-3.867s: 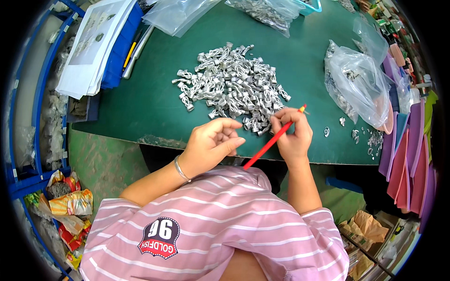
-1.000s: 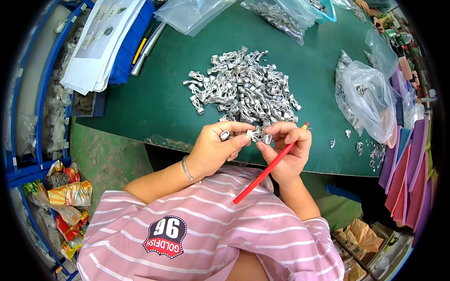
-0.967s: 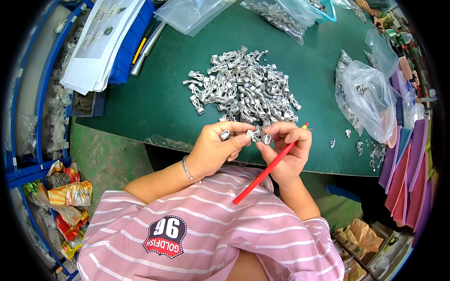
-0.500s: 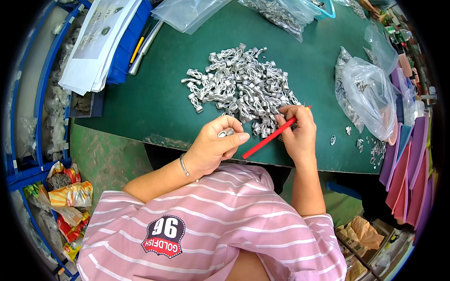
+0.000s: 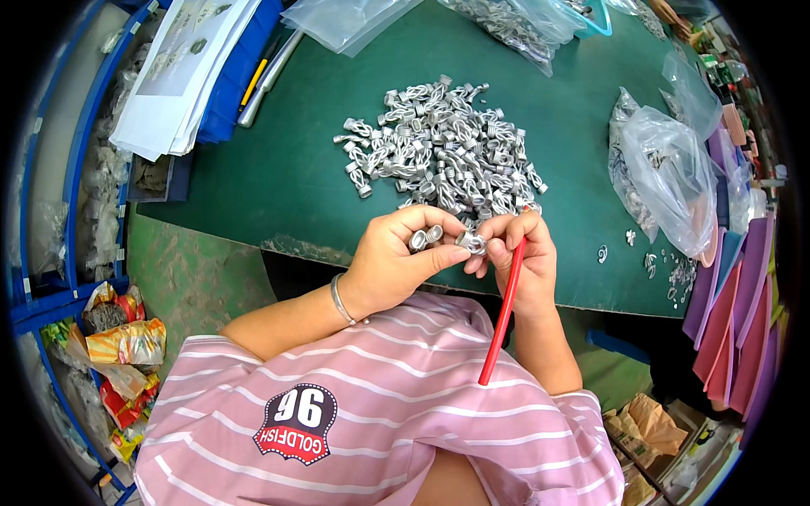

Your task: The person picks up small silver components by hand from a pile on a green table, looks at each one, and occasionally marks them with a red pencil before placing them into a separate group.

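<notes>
Both my hands meet over the table's near edge, in front of a pile of small silver metal parts, each a twisted loop with a ribbed end. My left hand pinches one such metal part between thumb and forefinger, with another couple of parts tucked in its curled fingers. The fingertips of my right hand touch the pinched part from the other side. A slim red stick is gripped in my right hand too, its long end pointing down toward my shirt.
The table top is green. Clear bags of metal parts lie at the right, near loose small pieces. At the back left are papers on a blue bin, beside a yellow pencil. Coloured dividers stand far right.
My right hand has moved left to meet the left hand, and the red stick has swung to point downward. A metal part now shows between the fingertips of both hands.
</notes>
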The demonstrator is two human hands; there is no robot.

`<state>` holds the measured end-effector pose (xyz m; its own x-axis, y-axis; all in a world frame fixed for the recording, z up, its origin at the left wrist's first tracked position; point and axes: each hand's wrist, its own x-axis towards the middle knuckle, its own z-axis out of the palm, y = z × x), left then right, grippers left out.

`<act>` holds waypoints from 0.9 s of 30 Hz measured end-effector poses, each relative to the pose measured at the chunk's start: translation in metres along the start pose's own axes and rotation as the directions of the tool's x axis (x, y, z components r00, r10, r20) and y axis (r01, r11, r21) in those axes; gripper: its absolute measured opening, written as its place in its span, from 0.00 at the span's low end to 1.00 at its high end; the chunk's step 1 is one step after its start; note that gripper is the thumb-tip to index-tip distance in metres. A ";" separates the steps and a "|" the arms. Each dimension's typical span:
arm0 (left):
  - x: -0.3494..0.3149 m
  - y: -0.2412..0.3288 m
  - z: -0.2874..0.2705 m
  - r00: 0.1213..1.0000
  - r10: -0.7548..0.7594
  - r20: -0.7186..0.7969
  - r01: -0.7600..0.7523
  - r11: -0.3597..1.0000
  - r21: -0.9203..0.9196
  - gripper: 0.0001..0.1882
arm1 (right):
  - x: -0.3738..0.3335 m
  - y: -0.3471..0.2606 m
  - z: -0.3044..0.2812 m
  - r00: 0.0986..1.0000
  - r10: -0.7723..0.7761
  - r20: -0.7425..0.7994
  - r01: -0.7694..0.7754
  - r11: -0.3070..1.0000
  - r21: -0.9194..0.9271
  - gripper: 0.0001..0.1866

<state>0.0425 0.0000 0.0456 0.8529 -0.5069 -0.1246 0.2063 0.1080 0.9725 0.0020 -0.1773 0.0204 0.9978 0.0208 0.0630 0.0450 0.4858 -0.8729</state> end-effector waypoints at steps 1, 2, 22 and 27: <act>0.000 0.001 0.000 1.000 -0.006 -0.008 0.006 1.000 0.005 0.10 | -0.001 0.001 0.000 1.000 0.008 0.002 -0.008 1.000 0.015 0.09; -0.001 0.001 0.000 1.000 -0.013 -0.016 0.013 1.000 0.011 0.10 | -0.001 0.002 0.000 1.000 0.016 0.004 -0.016 0.999 0.030 0.09; 0.002 -0.006 -0.002 1.000 -0.026 -0.013 0.026 0.999 0.024 0.13 | -0.004 0.008 0.007 0.907 -0.419 -0.035 0.394 0.876 -0.276 0.24; -0.001 -0.007 0.000 0.970 -0.237 0.059 0.244 0.937 -0.248 0.14 | -0.003 0.006 0.011 0.883 -0.468 0.037 0.447 0.814 -0.372 0.25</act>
<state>0.0401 0.0002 0.0390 0.7501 -0.5673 -0.3399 0.5208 0.1898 0.8323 -0.0009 -0.1645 0.0204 0.8580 -0.1764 0.4824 0.5009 0.0798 -0.8618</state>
